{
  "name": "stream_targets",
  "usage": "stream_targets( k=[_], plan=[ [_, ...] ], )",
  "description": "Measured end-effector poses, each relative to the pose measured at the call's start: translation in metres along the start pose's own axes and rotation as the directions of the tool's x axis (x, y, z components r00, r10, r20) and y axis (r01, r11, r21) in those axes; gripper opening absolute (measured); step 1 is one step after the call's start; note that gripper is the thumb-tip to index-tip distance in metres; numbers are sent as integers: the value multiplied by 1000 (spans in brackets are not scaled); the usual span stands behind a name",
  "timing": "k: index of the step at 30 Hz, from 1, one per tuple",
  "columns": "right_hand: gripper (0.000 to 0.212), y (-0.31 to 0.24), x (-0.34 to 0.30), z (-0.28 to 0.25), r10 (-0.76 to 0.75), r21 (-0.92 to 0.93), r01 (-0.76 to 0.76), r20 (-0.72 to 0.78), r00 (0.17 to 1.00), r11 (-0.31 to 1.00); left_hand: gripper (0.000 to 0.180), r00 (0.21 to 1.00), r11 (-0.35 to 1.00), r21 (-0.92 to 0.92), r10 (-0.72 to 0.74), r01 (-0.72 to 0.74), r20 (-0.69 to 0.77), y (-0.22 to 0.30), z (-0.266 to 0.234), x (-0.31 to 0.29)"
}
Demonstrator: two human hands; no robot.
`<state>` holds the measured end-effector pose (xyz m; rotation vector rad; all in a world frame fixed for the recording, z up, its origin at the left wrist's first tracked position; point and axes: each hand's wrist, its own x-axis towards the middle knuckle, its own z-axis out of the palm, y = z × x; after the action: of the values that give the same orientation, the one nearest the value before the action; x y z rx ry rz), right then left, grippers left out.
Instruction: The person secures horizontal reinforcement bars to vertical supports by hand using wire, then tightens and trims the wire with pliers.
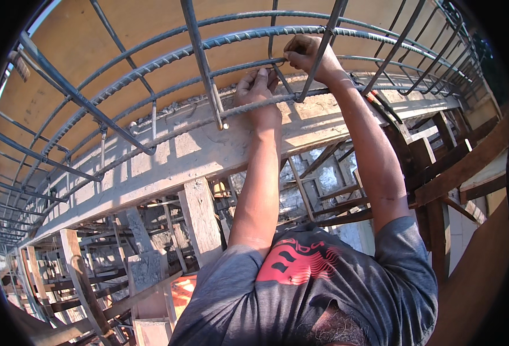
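Note:
Both my hands are inside a cage of steel rebar (234, 39), at a crossing of a lengthwise bar and a stirrup. My left hand (258, 92) is closed, thumb and fingers brought together just under the middle bar; whatever they grip is hidden. To its right and slightly higher, my right hand (313, 56) pinches beside the same crossing, behind a slanting stirrup leg (322, 55). At its fingertips shows a thin dark loop that looks like tie wire (280, 63), partly covered by the fingers.
Behind the cage stands a tan formwork panel (168, 26). Below runs a long timber beam (151, 179), with a red-and-black-handled hand tool (386, 108) lying at right. Stirrup ends stick out toward me. Wooden props (201, 222) and crossed planks (468, 164) stand lower down.

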<state>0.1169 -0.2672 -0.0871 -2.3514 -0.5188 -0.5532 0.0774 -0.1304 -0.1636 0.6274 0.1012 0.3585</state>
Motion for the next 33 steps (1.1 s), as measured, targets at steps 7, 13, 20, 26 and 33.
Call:
stream_targets(
  k=[7,13,20,26,33],
  plan=[
    [15,-15,-5,4,-95,-169,95,10,995,981,18,920,790,473,350,-390,175,5,0,-2],
    [12,-18,-4,4,-224,-184,215,-30,974,959,15,856,602,615,431,-510,287,7,6,-3],
    [16,-29,3,6,-88,90,89,-16,996,992,16,919,796,464,368,-389,141,0,10,1],
    [18,-31,20,23,147,386,-154,47,988,909,14,970,951,200,223,-237,93,-7,4,7],
    [22,-33,29,33,13,-18,-14,-57,998,1000,13,998,996,75,42,-45,39,-10,9,17]
  ],
)
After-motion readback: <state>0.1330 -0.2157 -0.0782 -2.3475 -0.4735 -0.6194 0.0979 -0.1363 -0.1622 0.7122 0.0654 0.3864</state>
